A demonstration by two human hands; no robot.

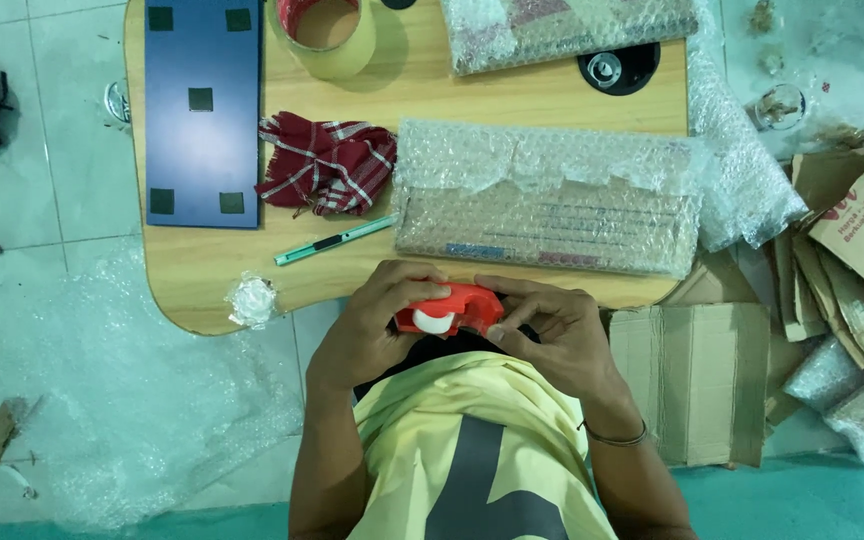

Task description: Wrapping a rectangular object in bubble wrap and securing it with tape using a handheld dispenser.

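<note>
Ahead of me the bubble-wrapped package (549, 212) blocks the centre; bare table (192, 270) lies lower left past the cutter (334, 240).

Tape dispenser (449, 308): red plastic, glossy, smooth, with a white roll inside. Desk (512, 95): pale wood-look top, smooth, matt. Bubble-wrapped package (548, 212): clear plastic, bumpy, shiny. Checked cloth (327, 162): red woven fabric, soft, matt. Board (202, 110): dark blue, flat, matt. Cutter (335, 240): green plastic, smooth. Tape roll (328, 37): glossy film. Cardboard (697, 380): brown paper, rough, dull. Floor (72, 150): pale tiles, slight sheen.
</note>
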